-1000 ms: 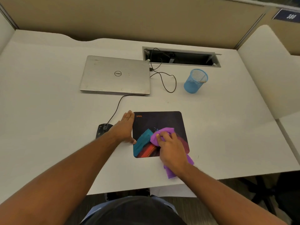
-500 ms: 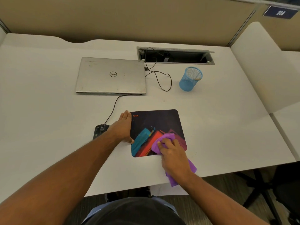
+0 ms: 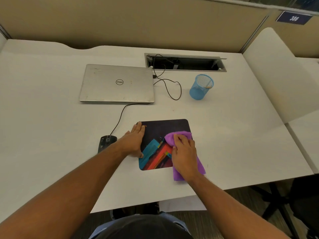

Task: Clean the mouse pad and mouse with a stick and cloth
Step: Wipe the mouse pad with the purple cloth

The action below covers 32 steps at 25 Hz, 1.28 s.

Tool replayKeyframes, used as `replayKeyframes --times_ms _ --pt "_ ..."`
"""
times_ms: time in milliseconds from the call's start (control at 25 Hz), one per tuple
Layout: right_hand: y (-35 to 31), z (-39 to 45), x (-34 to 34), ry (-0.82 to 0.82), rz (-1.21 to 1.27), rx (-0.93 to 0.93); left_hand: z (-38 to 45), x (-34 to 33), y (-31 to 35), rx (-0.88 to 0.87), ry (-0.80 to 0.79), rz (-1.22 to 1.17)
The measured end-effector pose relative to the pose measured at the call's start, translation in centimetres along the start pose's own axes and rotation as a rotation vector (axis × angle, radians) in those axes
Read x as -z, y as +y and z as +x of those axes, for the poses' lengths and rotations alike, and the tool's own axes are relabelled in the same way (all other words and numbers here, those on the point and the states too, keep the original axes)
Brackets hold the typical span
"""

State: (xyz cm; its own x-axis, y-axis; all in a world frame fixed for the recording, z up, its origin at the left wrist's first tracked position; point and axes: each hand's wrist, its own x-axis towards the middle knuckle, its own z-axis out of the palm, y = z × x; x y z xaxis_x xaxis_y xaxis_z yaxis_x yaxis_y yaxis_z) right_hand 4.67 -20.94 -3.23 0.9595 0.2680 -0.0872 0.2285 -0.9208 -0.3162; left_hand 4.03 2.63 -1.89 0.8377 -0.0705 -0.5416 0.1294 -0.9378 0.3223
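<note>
A dark mouse pad with teal and red shapes lies on the white desk. My left hand rests flat on the pad's left edge, fingers extended. My right hand presses a purple cloth onto the pad's right side; the cloth's tail trails toward the desk's front edge. A black wired mouse sits on the desk just left of my left forearm, partly hidden by it. A thin stick leans inside the blue mesh cup.
A shut silver laptop lies behind the pad. A black cable loops from the laptop into the desk's cable slot. Beige partitions wall the desk at the back and right. A chair base shows under the desk's front right.
My right hand has slid the purple cloth from the pad's middle toward its right edge. My left hand has stayed on the pad's left edge.
</note>
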Motion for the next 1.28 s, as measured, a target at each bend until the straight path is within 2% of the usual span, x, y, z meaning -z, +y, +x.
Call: replayKeyframes --times_ms 120,200,240,280,440,600,680,760,880,960,1040,1200,1280 --pt "-4.4 -3.3 -2.8 -0.127 -0.068 0.289 -0.4 -0.4 -0.2 -0.017 0.010 0.012" --pt "-3.3 -3.6 -3.5 -0.166 -0.167 0.469 -0.4 -0.7 -0.2 -0.021 0.023 0.009" --pt "-2.0 -2.3 -3.4 -0.163 -0.184 0.486 -0.4 -0.8 -0.2 -0.021 0.031 0.018" --pt "-0.9 -0.7 -3.1 -0.154 -0.190 0.450 -0.3 -0.9 -0.3 -0.019 0.032 0.027" --pt "1.9 5.0 -2.1 -0.035 -0.153 0.105 -0.2 -1.2 -0.5 -0.012 0.013 0.011" --pt "3.8 9.0 -1.0 -0.071 -0.125 -0.100 -0.3 -1.1 -0.5 -0.010 0.016 0.011" --pt "3.4 8.4 -0.5 -0.070 -0.113 -0.086 -0.3 -1.1 -0.7 -0.013 0.012 0.002" --pt "1.5 4.7 -0.9 -0.079 -0.079 0.041 -0.2 -1.2 -0.8 -0.015 0.017 0.000" --pt "-2.0 -2.4 -2.8 -0.195 -0.072 0.292 -0.2 -1.1 -0.7 -0.025 0.020 0.022" --pt "-3.5 -3.5 -4.3 -0.210 -0.070 0.354 -0.3 -0.9 -0.5 -0.034 0.010 0.034" --pt "-3.9 -0.7 -4.3 -0.167 -0.025 0.314 -0.3 -0.8 -0.3 -0.030 0.010 0.056" --pt "-0.9 6.6 -1.4 -0.082 -0.031 0.036 -0.4 -0.8 -0.6 -0.018 0.000 0.057" --pt "0.7 7.6 -1.2 -0.077 -0.039 -0.028 -0.5 -0.7 -0.8 -0.021 0.000 0.040"
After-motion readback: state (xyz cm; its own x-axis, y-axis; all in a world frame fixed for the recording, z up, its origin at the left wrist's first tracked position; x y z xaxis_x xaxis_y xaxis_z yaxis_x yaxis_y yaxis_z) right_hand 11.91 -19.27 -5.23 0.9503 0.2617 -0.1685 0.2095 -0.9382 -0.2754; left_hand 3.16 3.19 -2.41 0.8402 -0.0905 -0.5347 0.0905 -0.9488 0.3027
